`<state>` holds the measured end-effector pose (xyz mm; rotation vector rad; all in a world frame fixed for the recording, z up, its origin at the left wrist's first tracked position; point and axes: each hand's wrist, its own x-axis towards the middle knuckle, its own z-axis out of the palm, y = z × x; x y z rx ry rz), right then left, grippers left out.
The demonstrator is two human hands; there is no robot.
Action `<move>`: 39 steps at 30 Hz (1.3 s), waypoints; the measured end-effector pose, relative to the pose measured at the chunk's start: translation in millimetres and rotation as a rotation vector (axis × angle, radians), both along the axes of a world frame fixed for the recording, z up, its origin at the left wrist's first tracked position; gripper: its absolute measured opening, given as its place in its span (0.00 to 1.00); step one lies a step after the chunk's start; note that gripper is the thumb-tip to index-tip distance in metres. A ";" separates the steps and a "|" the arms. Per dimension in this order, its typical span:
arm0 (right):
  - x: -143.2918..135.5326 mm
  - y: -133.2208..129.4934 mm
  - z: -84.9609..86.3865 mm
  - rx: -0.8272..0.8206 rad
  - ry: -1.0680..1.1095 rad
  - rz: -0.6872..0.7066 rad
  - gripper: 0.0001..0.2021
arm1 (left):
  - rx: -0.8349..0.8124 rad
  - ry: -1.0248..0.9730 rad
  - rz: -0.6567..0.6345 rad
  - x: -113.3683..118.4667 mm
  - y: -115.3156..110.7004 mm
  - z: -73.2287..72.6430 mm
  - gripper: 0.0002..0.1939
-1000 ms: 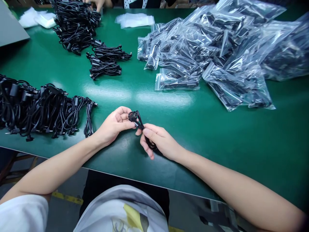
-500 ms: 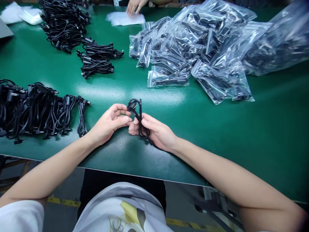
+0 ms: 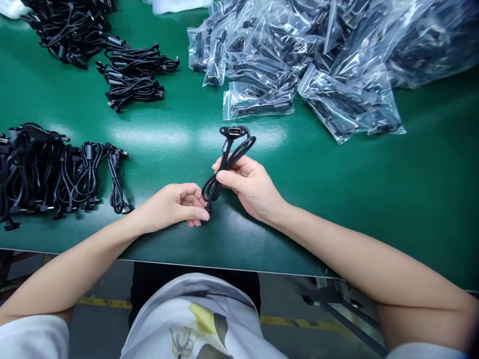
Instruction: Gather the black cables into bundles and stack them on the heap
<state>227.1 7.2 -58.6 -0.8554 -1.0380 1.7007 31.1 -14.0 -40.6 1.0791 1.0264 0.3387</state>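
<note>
A coiled black cable is pinched at its middle between the thumb and fingers of my right hand. Its flanged connector with a USB-type socket points up, away from me. At the cable's lower end, my left hand has its thumb and fingers closed on the small end plug. Both hands are just above the green table, near its front edge. A single bundled cable lies on the table left of my left hand.
Rows of bundled black cables lie at the left. Farther back are a small stack and a big pile. Clear bags holding black cables are heaped at the back right. White bags touch the top edge.
The cable has been turned so its socket end points up. My left hand has moved down to its lower end. The view has tilted downward, and the other person's hand is out of sight.
</note>
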 end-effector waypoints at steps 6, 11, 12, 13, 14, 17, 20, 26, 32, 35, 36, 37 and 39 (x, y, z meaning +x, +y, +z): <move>2.0 2.9 -0.9 0.167 -0.163 -0.084 0.16 | 0.039 0.046 -0.069 -0.7 0.0 4.8 0.13; 0.7 2.8 -2.7 0.074 -0.154 -0.012 0.19 | 0.000 -0.054 -0.158 -1.5 0.5 5.6 0.14; 0.5 2.6 -2.7 0.049 -0.129 0.007 0.20 | 0.004 -0.065 -0.156 -1.6 0.8 5.6 0.14; 0.5 2.3 -2.3 0.032 -0.106 0.020 0.21 | 0.012 -0.073 -0.153 -1.7 1.1 5.5 0.13; 0.6 1.8 -1.6 0.024 -0.090 0.028 0.21 | 0.022 -0.077 -0.149 -1.7 1.4 5.5 0.13; 1.3 -0.7 3.3 0.052 -0.068 0.052 0.22 | 0.052 -0.080 -0.145 -1.7 2.2 5.1 0.13; 2.0 -4.9 12.1 0.114 -0.067 0.051 0.22 | 0.073 -0.074 -0.139 -1.8 2.4 3.9 0.15; 4.6 -11.5 27.5 0.273 -0.174 0.039 0.21 | 0.100 -0.083 -0.109 -1.4 2.5 1.8 0.17; 8.6 -3.7 12.5 0.193 -0.195 -0.006 0.17 | 0.054 -0.086 -0.052 -1.5 1.6 1.7 0.17; 7.8 2.9 3.4 0.134 -0.122 -0.003 0.15 | 0.047 -0.090 -0.002 -2.7 1.8 1.7 0.17; 7.3 4.4 1.9 0.117 -0.102 -0.006 0.14 | 0.047 -0.089 0.011 -3.3 2.0 1.8 0.17; 6.7 5.4 1.2 0.100 -0.084 -0.008 0.14 | 0.047 -0.088 0.020 -3.8 2.4 1.8 0.17; 5.7 6.1 1.1 0.077 -0.056 -0.010 0.12 | 0.046 -0.090 0.027 -4.5 3.0 1.4 0.16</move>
